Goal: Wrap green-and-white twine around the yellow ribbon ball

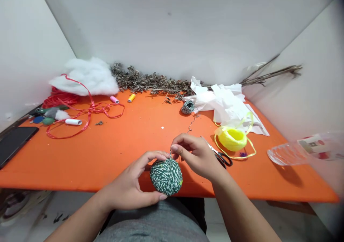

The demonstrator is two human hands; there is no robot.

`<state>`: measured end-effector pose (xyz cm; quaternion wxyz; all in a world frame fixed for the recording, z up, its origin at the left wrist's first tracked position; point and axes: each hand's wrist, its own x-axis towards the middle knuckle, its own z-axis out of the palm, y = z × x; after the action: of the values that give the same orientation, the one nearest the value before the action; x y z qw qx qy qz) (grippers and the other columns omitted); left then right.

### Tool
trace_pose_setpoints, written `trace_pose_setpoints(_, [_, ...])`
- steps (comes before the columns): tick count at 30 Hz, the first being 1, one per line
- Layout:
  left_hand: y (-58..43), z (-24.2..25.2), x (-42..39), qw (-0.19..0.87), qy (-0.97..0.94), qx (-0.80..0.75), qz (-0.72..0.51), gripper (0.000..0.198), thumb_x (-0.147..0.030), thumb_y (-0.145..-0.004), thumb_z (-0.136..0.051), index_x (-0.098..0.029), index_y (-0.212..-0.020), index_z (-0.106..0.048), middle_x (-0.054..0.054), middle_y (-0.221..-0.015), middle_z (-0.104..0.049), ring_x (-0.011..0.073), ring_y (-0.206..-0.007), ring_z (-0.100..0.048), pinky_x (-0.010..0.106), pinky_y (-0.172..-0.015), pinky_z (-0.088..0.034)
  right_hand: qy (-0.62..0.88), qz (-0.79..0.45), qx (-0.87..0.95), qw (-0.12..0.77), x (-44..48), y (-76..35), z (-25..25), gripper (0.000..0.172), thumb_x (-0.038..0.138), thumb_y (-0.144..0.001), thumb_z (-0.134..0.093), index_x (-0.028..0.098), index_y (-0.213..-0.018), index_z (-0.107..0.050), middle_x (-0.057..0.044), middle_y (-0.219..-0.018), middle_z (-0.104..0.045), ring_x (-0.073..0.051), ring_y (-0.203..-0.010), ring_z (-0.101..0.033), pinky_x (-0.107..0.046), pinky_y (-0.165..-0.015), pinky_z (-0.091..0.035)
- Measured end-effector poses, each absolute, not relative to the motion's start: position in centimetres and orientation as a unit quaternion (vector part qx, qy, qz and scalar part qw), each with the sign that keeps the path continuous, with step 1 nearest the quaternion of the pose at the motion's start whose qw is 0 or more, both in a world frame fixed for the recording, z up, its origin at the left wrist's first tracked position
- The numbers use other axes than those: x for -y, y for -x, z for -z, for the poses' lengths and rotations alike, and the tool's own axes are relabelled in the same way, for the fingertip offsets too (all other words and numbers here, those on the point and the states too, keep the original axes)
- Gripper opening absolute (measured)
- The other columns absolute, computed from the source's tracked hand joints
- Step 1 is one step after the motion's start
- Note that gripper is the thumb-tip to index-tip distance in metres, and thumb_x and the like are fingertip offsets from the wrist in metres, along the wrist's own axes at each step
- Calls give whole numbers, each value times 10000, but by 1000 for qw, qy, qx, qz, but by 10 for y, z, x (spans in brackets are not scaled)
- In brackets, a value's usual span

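Observation:
A round disc wound with green-and-white twine is held near the table's front edge. My left hand grips it from the left, thumb below and fingers along the top. At its upper edge my right hand pinches a short upright length of the same twine between thumb and forefinger. Farther back sits a small ball of matching twine, its loose strand running toward my right hand. Black-handled scissors lie just right of that hand, partly hidden by it.
Yellow ribbon roll, white paper scraps and a clear plastic bottle are on the right. Dried twigs line the back. White stuffing, red ribbon, thread spools and a phone occupy the left.

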<state>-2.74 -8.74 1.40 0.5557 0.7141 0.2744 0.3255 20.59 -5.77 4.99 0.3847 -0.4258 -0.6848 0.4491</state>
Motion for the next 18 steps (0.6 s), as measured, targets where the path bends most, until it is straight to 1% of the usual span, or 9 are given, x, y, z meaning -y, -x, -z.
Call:
trace_pose_setpoints(4, [27,-14,87,494,-763,-250,-333,804,-165,-786,-793,-431,-1428,-389,34,-1448,-515,227,-1376,-498,362,-1144,-429,409,-531,627,396,61,-203,-39,212,360,-950,-650,182,-839,-619,14,-707,-639,-93,-637,-626,-202,-576,-508])
trace_pose_setpoints(8, [27,-16,85,443,-793,-249,-336,811,-167,-803,-767,-392,-1472,-368,73,-1454,-518,257,-1373,-503,402,-1162,-417,416,-538,594,431,65,-204,-36,244,402,-936,-667,183,-839,-620,-4,-718,-670,-104,-655,-644,-198,-560,-517])
trace_pose_setpoints(13, [28,-17,86,404,-823,-234,-323,754,-157,-819,-743,-394,-1454,-413,89,-1452,-503,283,-1368,-507,416,-1144,-434,428,-537,583,434,69,-203,-40,257,411,-914,-699,177,-823,-647,-9,-712,-678,-102,-630,-633,-208,-562,-526])
trace_pose_setpoints(16, [28,-17,86,382,-836,-217,-329,782,-145,-823,-733,-408,-1476,-392,99,-1457,-480,286,-1361,-507,414,-1135,-440,429,-562,564,428,69,-202,-45,279,427,-859,-754,174,-786,-663,-4,-678,-667,-102,-589,-614,-229,-560,-540])
trace_pose_setpoints(18, [29,-17,87,374,-838,-207,-339,799,-126,-819,-729,-408,-1483,-386,104,-1449,-480,288,-1362,-503,418,-1142,-431,426,-588,542,423,67,-202,-48,301,437,-791,-814,172,-763,-672,-1,-657,-663,-106,-571,-606,-239,-551,-543])
